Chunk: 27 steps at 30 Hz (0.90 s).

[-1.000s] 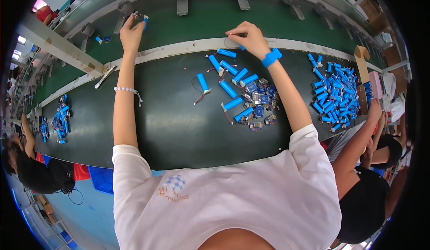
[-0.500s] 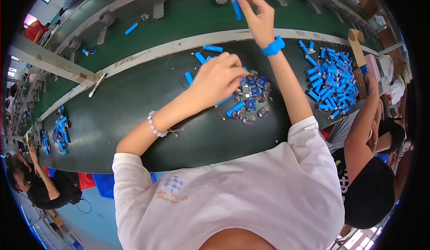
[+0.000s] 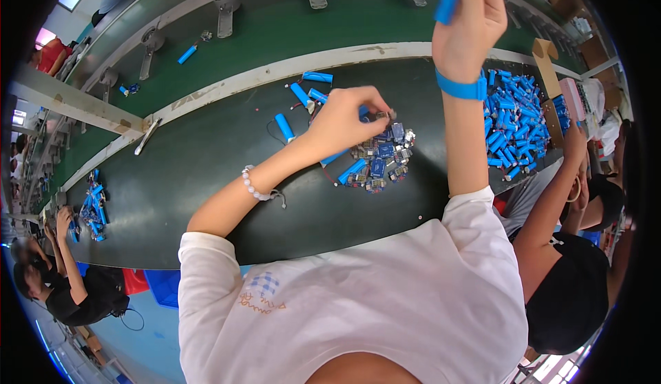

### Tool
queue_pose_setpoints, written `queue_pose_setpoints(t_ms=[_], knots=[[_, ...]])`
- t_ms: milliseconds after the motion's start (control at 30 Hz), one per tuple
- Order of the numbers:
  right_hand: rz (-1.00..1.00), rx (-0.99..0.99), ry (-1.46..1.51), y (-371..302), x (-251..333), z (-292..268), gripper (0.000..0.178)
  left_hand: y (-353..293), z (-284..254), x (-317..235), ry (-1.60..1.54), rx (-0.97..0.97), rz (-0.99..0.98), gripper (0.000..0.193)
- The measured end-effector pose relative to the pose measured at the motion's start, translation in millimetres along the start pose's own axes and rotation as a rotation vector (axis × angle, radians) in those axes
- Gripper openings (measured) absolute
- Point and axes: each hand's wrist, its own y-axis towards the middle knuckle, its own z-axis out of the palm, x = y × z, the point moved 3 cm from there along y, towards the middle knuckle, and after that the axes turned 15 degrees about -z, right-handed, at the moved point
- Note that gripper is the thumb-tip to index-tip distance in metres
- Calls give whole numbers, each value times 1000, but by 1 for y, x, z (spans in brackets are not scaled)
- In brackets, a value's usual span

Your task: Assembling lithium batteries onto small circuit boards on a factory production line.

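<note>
My right hand (image 3: 471, 36) is raised over the green conveyor belt, holding a blue cylindrical battery (image 3: 447, 2) in its fingers. At the table's middle my left hand (image 3: 348, 122) pinches a small circuit board (image 3: 383, 116) at the upper edge of a pile of circuit boards (image 3: 379, 168); the fingers partly cover it. Around that hand lie several loose blue batteries with thin wires, among them one battery (image 3: 284, 126) to its left and another battery (image 3: 352, 172) beside the pile. Part of the battery group is hidden under my left hand.
A large heap of blue batteries (image 3: 513, 119) lies at the right, by a cardboard piece (image 3: 544, 53) and a co-worker's arm (image 3: 554, 191). A smaller battery cluster (image 3: 94, 208) sits far left near another person's hands. A pale rail (image 3: 275, 67) separates table and green belt (image 3: 275, 22).
My right hand has moved right along the belt side, still with the battery. My left hand's fingers have closed on a circuit board at the pile.
</note>
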Motion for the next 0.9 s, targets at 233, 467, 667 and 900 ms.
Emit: queue_pose_setpoints(t_ms=[233,467,667,900], knots=[[352,329,-84,-5,19,18,26,-16,-48,10,-889,77,-627,36],[699,722,-118,-44,23,50,14,-43,-102,-16,-804,-281,-405,39],[333,734,-281,-68,17,59,7,-51,-110,-36,-771,-306,-310,38],[257,640,-304,-81,12,66,7,-53,-106,-38,-734,-401,-209,37]])
